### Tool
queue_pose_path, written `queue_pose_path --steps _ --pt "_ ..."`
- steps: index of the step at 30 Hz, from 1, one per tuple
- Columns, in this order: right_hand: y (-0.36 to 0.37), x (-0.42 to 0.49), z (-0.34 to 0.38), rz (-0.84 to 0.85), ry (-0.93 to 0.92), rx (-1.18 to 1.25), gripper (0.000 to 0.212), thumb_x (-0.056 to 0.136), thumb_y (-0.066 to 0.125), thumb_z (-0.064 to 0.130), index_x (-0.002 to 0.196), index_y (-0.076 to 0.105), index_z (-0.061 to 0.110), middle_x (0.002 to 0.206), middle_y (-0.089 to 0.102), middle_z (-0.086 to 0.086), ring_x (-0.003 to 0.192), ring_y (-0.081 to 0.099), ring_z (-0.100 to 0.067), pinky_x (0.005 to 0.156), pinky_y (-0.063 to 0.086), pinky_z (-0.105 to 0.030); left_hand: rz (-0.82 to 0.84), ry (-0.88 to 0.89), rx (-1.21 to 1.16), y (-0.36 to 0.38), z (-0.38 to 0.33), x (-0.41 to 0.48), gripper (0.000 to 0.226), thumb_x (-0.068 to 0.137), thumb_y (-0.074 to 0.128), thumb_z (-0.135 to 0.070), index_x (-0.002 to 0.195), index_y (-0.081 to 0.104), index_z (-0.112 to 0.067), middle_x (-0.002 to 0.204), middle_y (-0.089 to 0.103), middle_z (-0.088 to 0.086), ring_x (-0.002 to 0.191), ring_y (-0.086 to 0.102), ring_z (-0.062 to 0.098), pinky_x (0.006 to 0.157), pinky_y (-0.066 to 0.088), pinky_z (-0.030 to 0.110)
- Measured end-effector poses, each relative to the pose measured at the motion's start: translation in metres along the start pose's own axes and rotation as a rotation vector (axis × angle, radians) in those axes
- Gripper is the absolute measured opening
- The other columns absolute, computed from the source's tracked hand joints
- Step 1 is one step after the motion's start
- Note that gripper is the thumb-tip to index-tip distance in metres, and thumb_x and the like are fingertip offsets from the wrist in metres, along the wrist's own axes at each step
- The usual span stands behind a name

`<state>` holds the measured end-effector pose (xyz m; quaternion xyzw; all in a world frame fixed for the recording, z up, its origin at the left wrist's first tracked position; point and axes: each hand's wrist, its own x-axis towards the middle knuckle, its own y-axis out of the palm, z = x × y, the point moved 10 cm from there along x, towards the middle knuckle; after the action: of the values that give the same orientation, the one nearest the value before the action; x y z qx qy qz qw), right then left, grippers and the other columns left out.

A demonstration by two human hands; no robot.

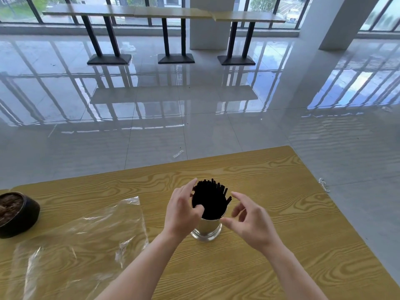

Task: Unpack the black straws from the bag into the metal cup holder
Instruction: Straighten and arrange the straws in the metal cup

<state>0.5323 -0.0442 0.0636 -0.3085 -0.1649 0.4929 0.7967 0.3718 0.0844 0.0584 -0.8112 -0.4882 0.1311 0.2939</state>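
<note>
Both hands' loose grip flanks black straws [209, 199] in metal cup holder [206, 229].

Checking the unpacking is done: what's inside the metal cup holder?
A bundle of black straws stands upright in the shiny metal cup holder, tops above its rim. Their lower ends and the holder's bottom are hidden by its wall and the left hand.

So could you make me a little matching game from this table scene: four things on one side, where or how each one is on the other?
Things:
1. black straws
2. plastic bag
3. dark bowl
4. metal cup holder

States:
A. lying flat and empty, left of the hands
B. upright between both hands
C. at the table's left edge
D. standing bunched in the holder

Pairs: 1-D, 2-A, 3-C, 4-B
</note>
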Motion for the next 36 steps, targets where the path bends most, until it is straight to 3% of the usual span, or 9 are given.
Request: queue_pose_path --steps 2,4,9,13,17,21,27,32,36 --pt "0.011 0.001 0.001 0.012 0.022 -0.108 0.094 0.067 0.087 0.050 0.146 0.039 0.032 0.083 0.063 0.010 0.071 0.061 -0.003 0.065 0.049 -0.019 0.041 -0.011 -0.012 0.005 0.000 -0.003 0.081 0.072 0.067 -0.009 0.149 0.041 -0.015 0.135 0.059 0.000 0.126 0.048 0.019 0.104 0.039 0.030" --pt "0.015 0.007 0.007 -0.032 0.016 -0.139 0.095 0.068 0.087 0.049 0.146 0.037 0.029 0.081 0.062 0.012 0.073 0.061 -0.001 0.066 0.047 -0.017 0.064 -0.026 -0.025 0.006 0.002 -0.006 0.090 0.069 0.067 -0.013 0.153 0.035 -0.015 0.141 0.053 -0.001 0.130 0.043 0.018 0.109 0.039 0.034" --pt "0.006 0.036 0.009 -0.110 0.088 -0.061 0.063 0.082 0.080 0.036 0.136 0.055 0.018 0.079 0.064 0.010 0.075 0.063 -0.003 0.070 0.052 -0.023 0.082 -0.073 -0.034 0.005 0.012 -0.007 0.097 0.073 0.075 -0.022 0.156 0.025 -0.015 0.144 0.051 -0.002 0.132 0.041 0.020 0.111 0.039 0.039" --pt "0.003 0.049 0.012 -0.126 0.066 -0.084 0.043 0.085 0.078 0.033 0.124 0.068 0.018 0.077 0.064 0.012 0.071 0.061 -0.001 0.061 0.045 -0.014 0.038 -0.080 -0.042 0.001 0.014 0.000 0.096 0.077 0.081 -0.032 0.155 0.028 -0.016 0.139 0.055 -0.005 0.129 0.045 0.018 0.110 0.039 0.039" --pt "0.006 0.058 0.016 -0.116 0.050 -0.065 0.035 0.087 0.077 0.028 0.120 0.071 0.019 0.079 0.068 0.015 0.074 0.063 0.002 0.064 0.046 -0.012 0.043 -0.071 -0.021 0.007 0.013 0.005 0.100 0.069 0.085 -0.042 0.153 0.034 -0.020 0.133 0.056 -0.009 0.129 0.041 0.015 0.103 0.031 0.025" --pt "0.018 0.066 0.020 -0.016 0.027 -0.094 0.034 0.090 0.072 0.023 0.124 0.070 0.023 0.088 0.070 0.012 0.079 0.063 -0.001 0.067 0.046 -0.013 0.012 -0.056 0.073 0.011 0.003 0.011 0.100 0.067 0.082 -0.051 0.151 0.036 -0.023 0.138 0.055 -0.006 0.131 0.038 0.015 0.099 0.031 0.024" --pt "0.017 0.071 0.022 -0.020 -0.015 -0.082 0.044 0.089 0.074 0.022 0.132 0.062 0.025 0.090 0.069 0.010 0.079 0.061 0.000 0.064 0.040 -0.008 -0.119 -0.057 0.053 0.001 -0.001 0.020 0.068 0.081 0.078 -0.034 0.142 0.052 -0.019 0.129 0.066 -0.005 0.122 0.049 0.018 0.094 0.035 0.023" --pt "0.019 0.081 0.034 -0.004 -0.089 -0.127 0.051 0.089 0.074 0.026 0.137 0.059 0.023 0.091 0.066 0.009 0.083 0.061 -0.008 0.072 0.042 -0.016 -0.169 -0.074 -0.050 -0.006 0.002 0.019 0.059 0.080 0.081 -0.021 0.135 0.060 -0.020 0.111 0.070 -0.004 0.108 0.059 0.016 0.089 0.039 0.023" --pt "0.020 0.092 0.033 0.040 -0.056 -0.072 0.038 0.097 0.063 0.031 0.133 0.063 0.018 0.110 0.072 0.003 0.105 0.065 -0.015 0.085 0.048 -0.021 -0.151 -0.093 -0.089 -0.010 0.003 0.024 0.059 0.080 0.081 -0.022 0.135 0.060 -0.021 0.113 0.072 -0.001 0.104 0.064 0.013 0.093 0.048 0.028"
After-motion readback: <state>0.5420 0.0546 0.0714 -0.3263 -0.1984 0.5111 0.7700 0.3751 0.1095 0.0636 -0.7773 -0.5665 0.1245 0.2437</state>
